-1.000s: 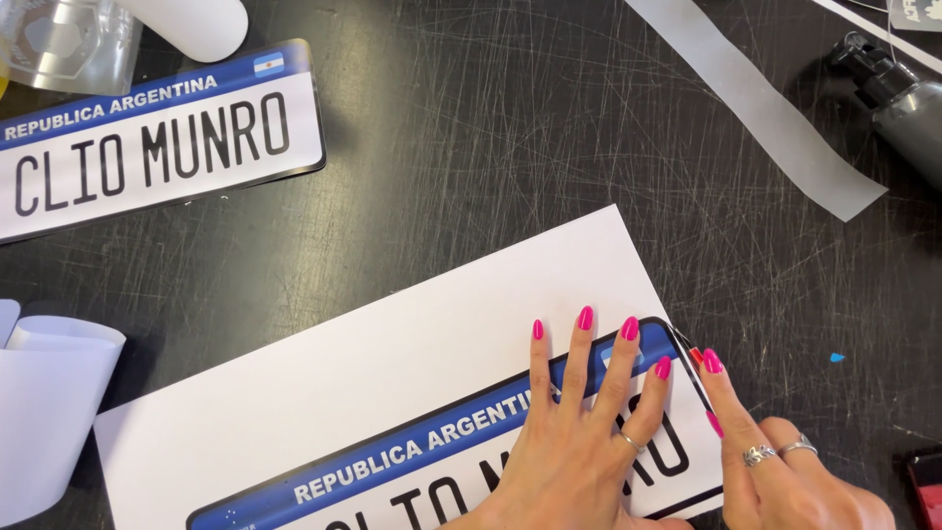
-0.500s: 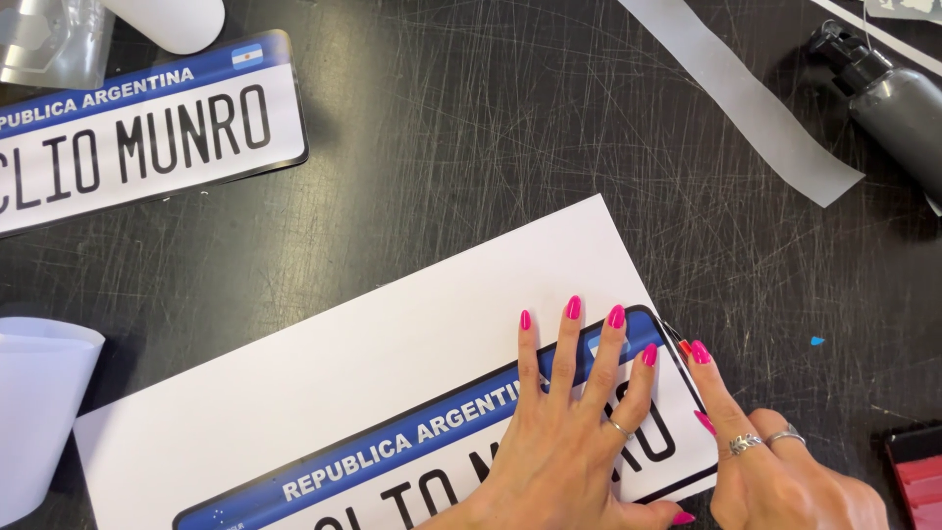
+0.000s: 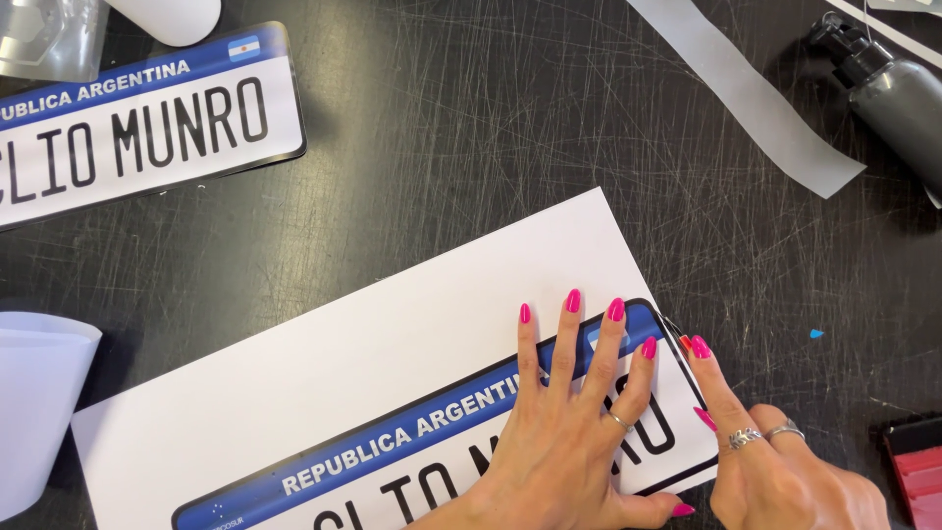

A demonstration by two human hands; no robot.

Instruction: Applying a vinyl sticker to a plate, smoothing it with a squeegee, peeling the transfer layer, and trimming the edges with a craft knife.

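A white sheet [image 3: 373, 363] lies slanted on the dark table, with a blue-and-white number-plate print [image 3: 412, 442] on its lower part. My left hand [image 3: 574, 432] presses flat on the print's right end, fingers spread, pink nails. My right hand [image 3: 775, 471], with rings, is at the print's upper right corner and pinches a thin dark tool with a red tip [image 3: 679, 336]. The tool's tip touches the print's black rounded edge.
A second number plate [image 3: 147, 123] lies at the top left, with a clear plastic piece [image 3: 49, 39] and a white cylinder [image 3: 172, 15] behind it. There is a grey strip [image 3: 756, 108] and a black pump bottle [image 3: 893, 93] top right, a white roll [image 3: 39, 402] left, and a red object [image 3: 917, 471] right.
The view has drifted a little, so everything sits slightly further left. Both hands keep their places on the print's right end.
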